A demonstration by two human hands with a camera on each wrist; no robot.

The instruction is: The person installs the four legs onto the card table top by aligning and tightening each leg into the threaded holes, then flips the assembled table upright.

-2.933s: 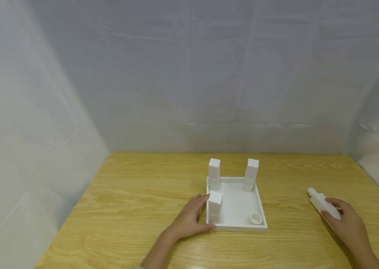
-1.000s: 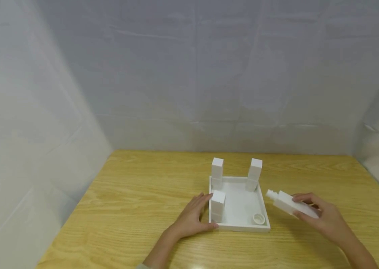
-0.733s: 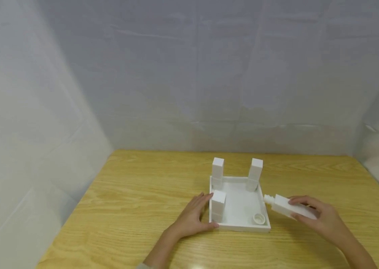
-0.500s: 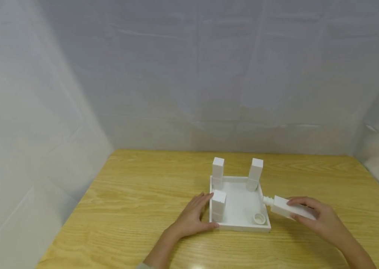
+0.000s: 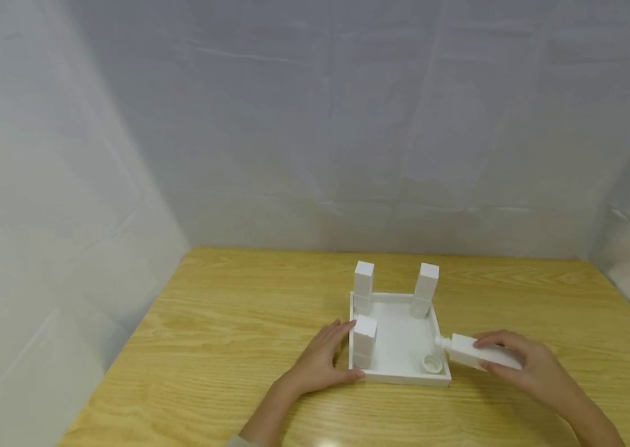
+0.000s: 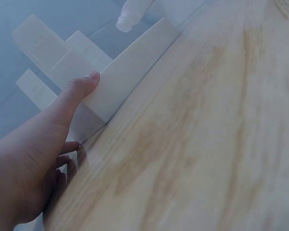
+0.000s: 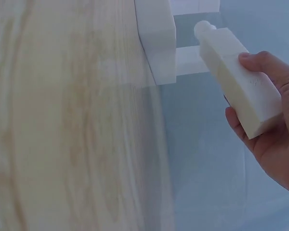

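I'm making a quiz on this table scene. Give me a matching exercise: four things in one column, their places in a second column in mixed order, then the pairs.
Things:
1. loose block
2. round socket
3. left hand
4. two far blocks

Places:
A. rests against the tray's left side
B. held in the right hand, peg end at the tray's right rim
C. upright at the tray's back corners
D. in the tray's near right corner

Pairs: 1-B, 2-D, 3-A, 4-C
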